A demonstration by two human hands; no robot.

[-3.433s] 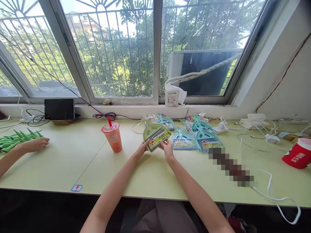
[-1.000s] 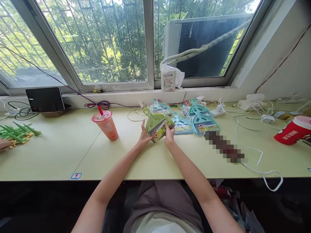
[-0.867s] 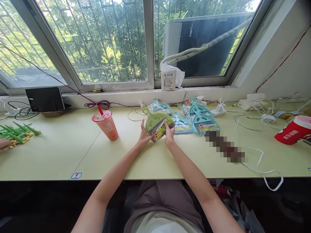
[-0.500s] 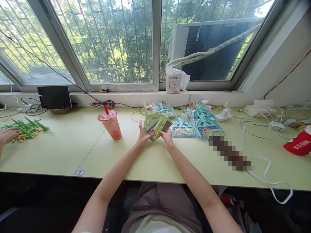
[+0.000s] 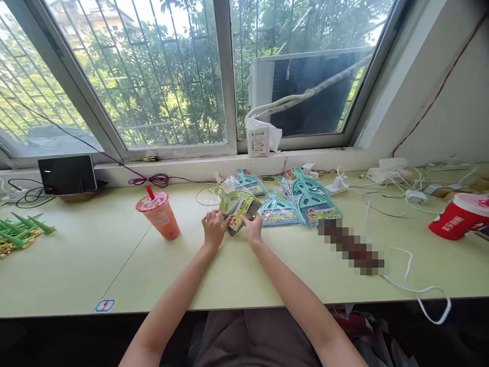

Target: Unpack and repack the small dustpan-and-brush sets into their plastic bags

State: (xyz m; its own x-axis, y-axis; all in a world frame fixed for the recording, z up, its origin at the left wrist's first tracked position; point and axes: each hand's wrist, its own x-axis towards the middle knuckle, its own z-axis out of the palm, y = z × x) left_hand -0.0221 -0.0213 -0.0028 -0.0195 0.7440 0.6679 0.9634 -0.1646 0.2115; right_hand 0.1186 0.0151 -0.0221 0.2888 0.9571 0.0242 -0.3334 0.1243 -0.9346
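Observation:
A small green dustpan-and-brush set [image 5: 229, 200] with a printed label card [image 5: 241, 211] is held tilted just above the table, between my two hands. My left hand [image 5: 214, 228] has its fingers curled at the lower left edge, thumb against the card. On the lower right side, my right hand [image 5: 252, 227] pinches the set, thumb on its front. Just right of it lies a wrapped blue-green dustpan set [image 5: 280, 210]. Two more, a dustpan set [image 5: 318, 201] and another [image 5: 247, 183], lie beside and behind it.
A pink drink cup [image 5: 162, 219] with a red straw stands to the left. Farther left are a tablet [image 5: 68, 174] and a pile of green pointed pieces [image 5: 23, 230]. White cables [image 5: 393, 178], a red cup [image 5: 451, 221] and a white cord [image 5: 424, 289] lie on the right.
My view has shifted, moving the scene leftward and slightly down. My left hand's fingers have curled in from the upper left side of the green set. Another person's hand at far left is out of view.

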